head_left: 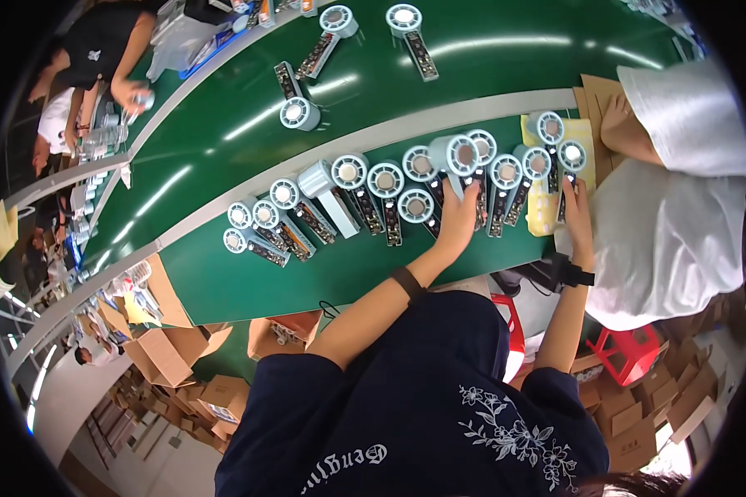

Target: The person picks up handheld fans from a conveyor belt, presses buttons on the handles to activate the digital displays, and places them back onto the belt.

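We held a pale grey handheld fan [457, 157] upright, its round head tilted over the row, handle down on the green tabletop [249, 282]. A second fan [570, 166] lay flat on yellow trays [547, 217], round head away, dark handle towards us.

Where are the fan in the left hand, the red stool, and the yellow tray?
fan [454, 154], head view, round face.
red stool [630, 352], head view, seat.
yellow tray [542, 222], head view, lower edge.
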Demonstrator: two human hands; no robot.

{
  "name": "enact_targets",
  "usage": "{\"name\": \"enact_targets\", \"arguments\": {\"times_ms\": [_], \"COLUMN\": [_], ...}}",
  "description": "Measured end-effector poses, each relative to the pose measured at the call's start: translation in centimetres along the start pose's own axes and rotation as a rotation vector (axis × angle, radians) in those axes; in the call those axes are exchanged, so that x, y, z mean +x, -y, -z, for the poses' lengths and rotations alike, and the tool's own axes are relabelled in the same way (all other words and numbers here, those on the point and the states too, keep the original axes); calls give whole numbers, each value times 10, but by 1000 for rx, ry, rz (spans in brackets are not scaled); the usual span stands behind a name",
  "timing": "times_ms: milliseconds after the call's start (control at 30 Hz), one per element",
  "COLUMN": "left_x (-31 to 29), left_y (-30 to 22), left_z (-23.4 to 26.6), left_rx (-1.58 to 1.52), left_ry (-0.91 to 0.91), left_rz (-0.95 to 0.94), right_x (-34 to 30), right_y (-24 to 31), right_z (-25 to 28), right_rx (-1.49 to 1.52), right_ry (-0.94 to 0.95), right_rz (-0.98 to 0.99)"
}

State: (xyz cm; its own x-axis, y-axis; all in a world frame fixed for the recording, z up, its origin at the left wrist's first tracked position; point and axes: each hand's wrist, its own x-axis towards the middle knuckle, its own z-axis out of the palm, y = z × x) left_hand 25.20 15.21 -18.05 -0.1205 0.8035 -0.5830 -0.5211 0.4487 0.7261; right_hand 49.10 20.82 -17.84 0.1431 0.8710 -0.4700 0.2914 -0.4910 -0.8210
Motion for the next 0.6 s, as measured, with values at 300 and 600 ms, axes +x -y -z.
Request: {"name": "enact_targets", "arguments": {"times_ms": [300,600], "left_x": [-22,-16], "left_y": [18,-162], "left_z": [-2,164], "left_rx": [216,885], "left_ry": [-78,-301], "left_rz": [-161,-633], "right_x": [-46,-24], "right_y": [102,202], "right_z": [-24,-166], "right_rx": [-808,-759], "right_ry": [-254,246], "right_rz": [334,432]}}
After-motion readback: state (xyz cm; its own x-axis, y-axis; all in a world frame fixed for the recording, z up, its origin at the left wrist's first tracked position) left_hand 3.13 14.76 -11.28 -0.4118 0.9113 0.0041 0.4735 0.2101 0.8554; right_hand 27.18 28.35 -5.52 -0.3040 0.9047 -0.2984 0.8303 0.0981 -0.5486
